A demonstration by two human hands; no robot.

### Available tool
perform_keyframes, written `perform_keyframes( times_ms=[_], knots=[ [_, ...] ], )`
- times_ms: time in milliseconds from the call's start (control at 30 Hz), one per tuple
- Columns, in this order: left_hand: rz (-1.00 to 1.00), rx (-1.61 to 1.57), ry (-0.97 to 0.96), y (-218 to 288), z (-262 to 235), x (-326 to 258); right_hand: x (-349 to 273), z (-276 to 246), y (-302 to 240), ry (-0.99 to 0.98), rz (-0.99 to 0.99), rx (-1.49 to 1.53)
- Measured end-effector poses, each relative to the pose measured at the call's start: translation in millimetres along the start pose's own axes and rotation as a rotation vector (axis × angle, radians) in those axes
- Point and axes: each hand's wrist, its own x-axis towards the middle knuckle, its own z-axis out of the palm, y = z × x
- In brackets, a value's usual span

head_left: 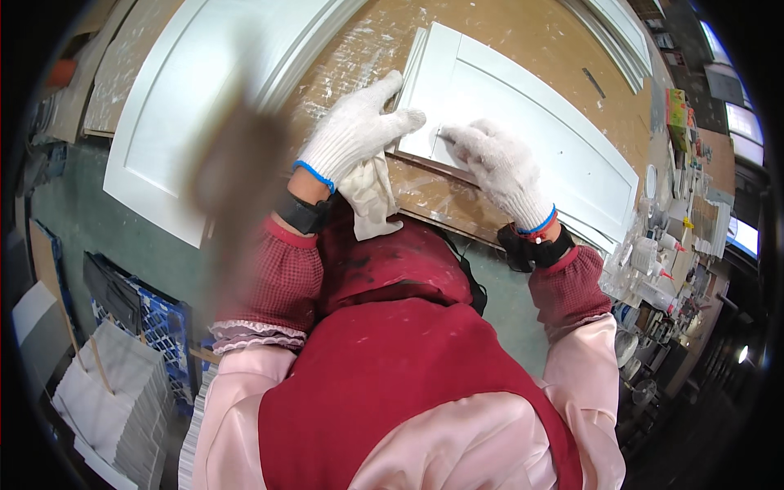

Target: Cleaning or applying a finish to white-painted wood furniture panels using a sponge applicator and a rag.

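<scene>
The left hand (355, 135), in a white knit glove, lies flat with fingers spread on the near left corner of a white panel (523, 122), and a pale cloth (369, 196) hangs from under its palm over the bench edge; whether the hand grips the cloth or only pins it I cannot tell. The right hand (498, 167), gloved the same, presses fingertips down on the panel's near edge just right of the left, fingers bunched, holding nothing that shows. The panel lies flat on a brown bench (506, 37) flecked with white, running from the hands toward the far right, its raised frame and sunken middle both plain white. To the left, well apart, a larger white door (171, 122) lies on the same bench, part hidden by a brown blur close to the camera. Small bottles and jars (653, 253) crowd the right end of the bench. Judging by the grip, the work is rubbing or steadying the corner: it would go best with the left palm kept flat so the panel cannot slide, pressure kept light along the moulded edge, and the cloth folded clean.
</scene>
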Motion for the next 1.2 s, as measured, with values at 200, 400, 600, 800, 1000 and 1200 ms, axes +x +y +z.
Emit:
perform_keyframes(
  times_ms=[200,400,600,800,1000,1200],
  knots=[
    [-0.066,0.004,-0.067,-2,0,1,-1,2,-6,0.008,-0.206,-0.209],
    [-0.071,-0.024,-0.059,0,0,1,-2,-2,-6,-0.036,0.032,-0.009],
    [0.028,0.018,-0.001,-13,5,4,-3,4,-12,0.007,-0.251,-0.187],
    [-0.056,-0.086,-0.082,7,-1,0,2,4,-2,0.083,-0.027,-0.105],
    [-0.025,-0.167,0.032,-5,3,-2,-20,6,-36,-0.277,-0.249,-0.164],
    [-0.137,-0.279,0.124,12,-10,-11,-17,7,-32,0.034,0.086,0.050]
  ],
)
